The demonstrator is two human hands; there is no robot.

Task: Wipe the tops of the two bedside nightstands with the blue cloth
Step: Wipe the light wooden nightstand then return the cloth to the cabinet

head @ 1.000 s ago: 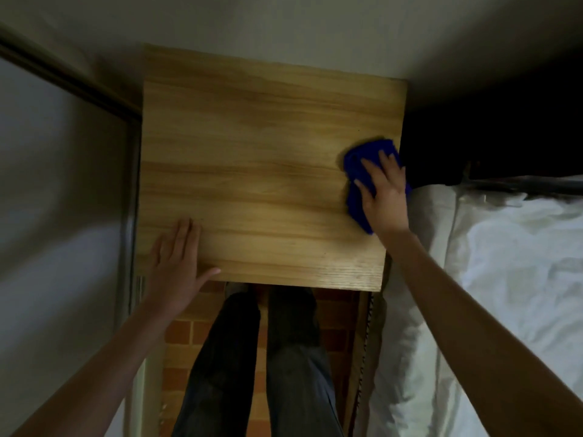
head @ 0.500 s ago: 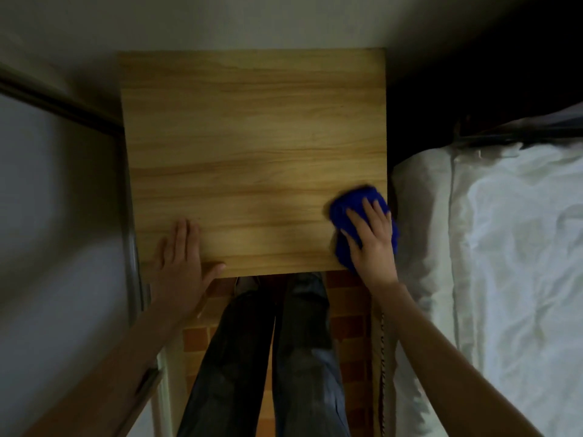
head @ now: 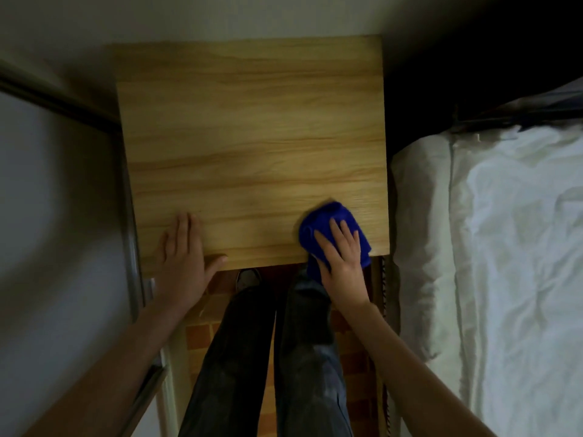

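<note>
Pressing down on the cloth (head: 328, 220), the right hand (head: 342, 263) lies flat on it at the front right corner of the nightstand (head: 252, 137). Its fingers are straight and a little spread. They bear on the cloth from above and do not curl round it, so far as the view shows. Part of the cloth hangs over the front edge, under the palm.

The left hand (head: 183, 257) rests flat at the front left, fingers straight and together, with the thumb along the front edge. It holds nothing and seems to steady the nightstand.

The chief risk is losing the cloth. It is only pinned by pressure, and some of it is already past the edge. One more pull toward the body could drag it off onto the floor (head: 202, 335).

A stroke that drifts right could carry it off the right edge toward the bed (head: 504, 247), which stands just beside the nightstand.

Light pressure would let the hand slide over the cloth and leave it bunched. The second nightstand is not in view.
</note>
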